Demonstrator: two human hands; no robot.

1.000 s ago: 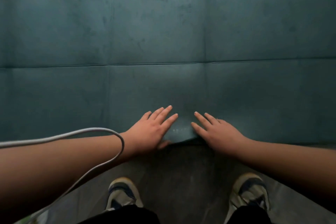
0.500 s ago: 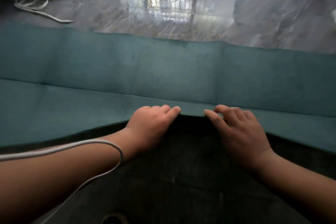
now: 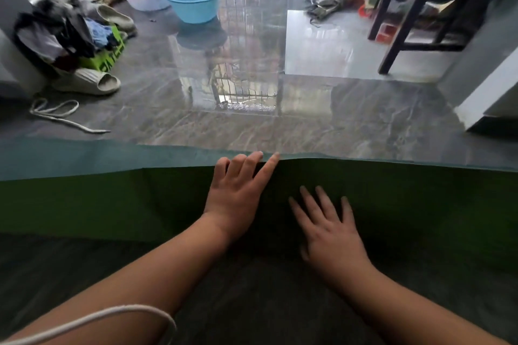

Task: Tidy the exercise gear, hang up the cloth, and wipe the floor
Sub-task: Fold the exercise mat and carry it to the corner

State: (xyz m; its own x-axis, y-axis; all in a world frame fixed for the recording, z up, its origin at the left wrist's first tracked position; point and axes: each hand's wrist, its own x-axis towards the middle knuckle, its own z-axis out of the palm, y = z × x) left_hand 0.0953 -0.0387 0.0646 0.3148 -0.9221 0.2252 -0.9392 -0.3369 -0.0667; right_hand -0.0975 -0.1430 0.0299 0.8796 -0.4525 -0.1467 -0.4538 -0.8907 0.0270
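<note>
Foam by the look of it, the mat (image 3: 84, 204) lies folded under both hands: light, soft and springy, likely to unfold if let go, so it is best pressed flat and taken by the long edge. Left hand (image 3: 238, 196) is spread open, its fingertips (image 3: 259, 154) at the far edge, gripping nothing. Right hand (image 3: 330, 235) lies flat and open nearer the body. Beyond the hands the floor (image 3: 252, 50) is glossy, probably slick stone. Far left stand two basins (image 3: 190, 3), a slipper (image 3: 87, 82), a cord (image 3: 56, 112)
</note>
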